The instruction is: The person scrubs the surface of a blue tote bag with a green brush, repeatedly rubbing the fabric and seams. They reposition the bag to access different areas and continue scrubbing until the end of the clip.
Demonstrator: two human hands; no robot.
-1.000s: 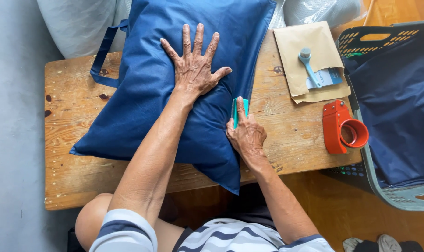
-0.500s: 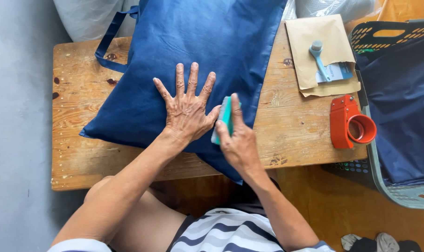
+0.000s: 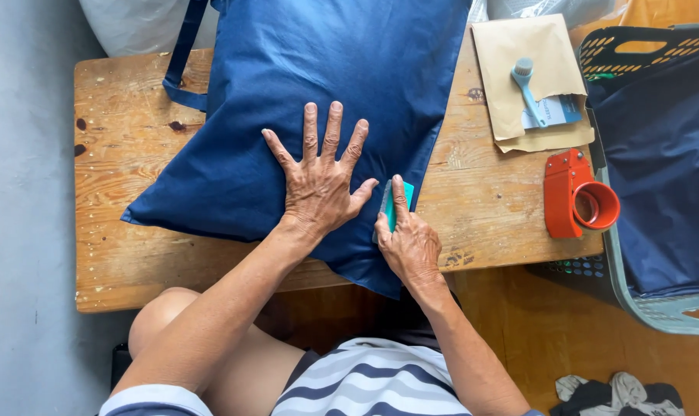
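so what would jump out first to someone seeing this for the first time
The big navy fabric bag covering most of the wooden table, with the left hand spread flat on it. Beside it, the right hand grips a small teal tool at the bag's edge. At the table's right end sits a bright red tape dispenser.

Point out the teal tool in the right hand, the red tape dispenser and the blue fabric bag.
teal tool (image 3: 396, 202), head view, on the exposed teal top end.
red tape dispenser (image 3: 563, 192), head view, on its flat red body.
blue fabric bag (image 3: 319, 69), head view, on the middle of the cloth.
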